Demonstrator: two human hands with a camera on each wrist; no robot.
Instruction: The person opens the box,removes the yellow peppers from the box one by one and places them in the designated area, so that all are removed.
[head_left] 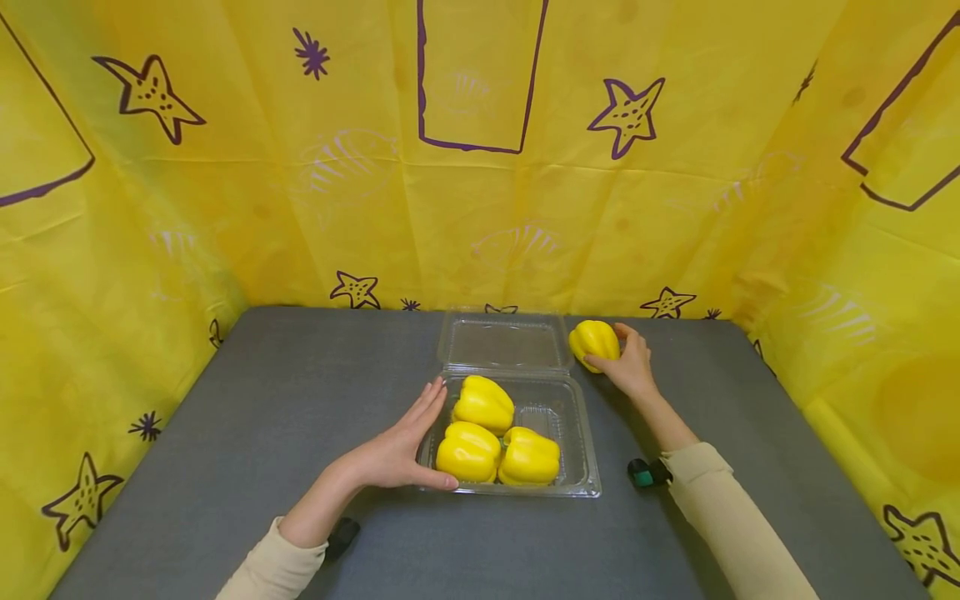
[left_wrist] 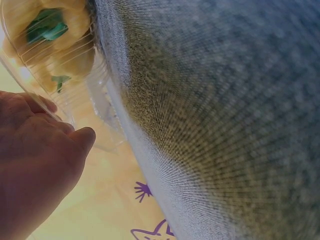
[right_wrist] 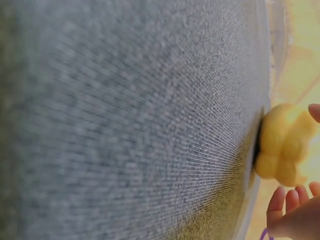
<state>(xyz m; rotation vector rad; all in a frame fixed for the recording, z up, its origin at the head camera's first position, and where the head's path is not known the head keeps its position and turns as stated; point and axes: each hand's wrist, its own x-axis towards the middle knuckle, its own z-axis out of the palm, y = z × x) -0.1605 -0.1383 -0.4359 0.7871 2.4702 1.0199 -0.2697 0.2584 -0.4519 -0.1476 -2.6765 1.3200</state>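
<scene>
A clear plastic clamshell container [head_left: 579,433] lies with its lid folded back on the grey table. Inside its base are three yellow bell peppers [head_left: 483,406], grouped toward the left and front. My left hand [head_left: 397,442] rests against the container's left side, fingers extended along it and thumb at the front edge. Right of the lid, my right hand [head_left: 630,362] holds another yellow bell pepper [head_left: 592,343], thumb in front and fingers at its right side. The right wrist view shows this pepper [right_wrist: 282,145] low at the table surface, between thumb and fingers. Green stems show through the container wall in the left wrist view.
The transparent lid [head_left: 502,342] lies flat behind the base, near the table's back edge. Yellow patterned cloth [head_left: 510,208] hangs at the back and both sides of the grey table [head_left: 300,392]. Dark wrist bands with devices sit under both wrists.
</scene>
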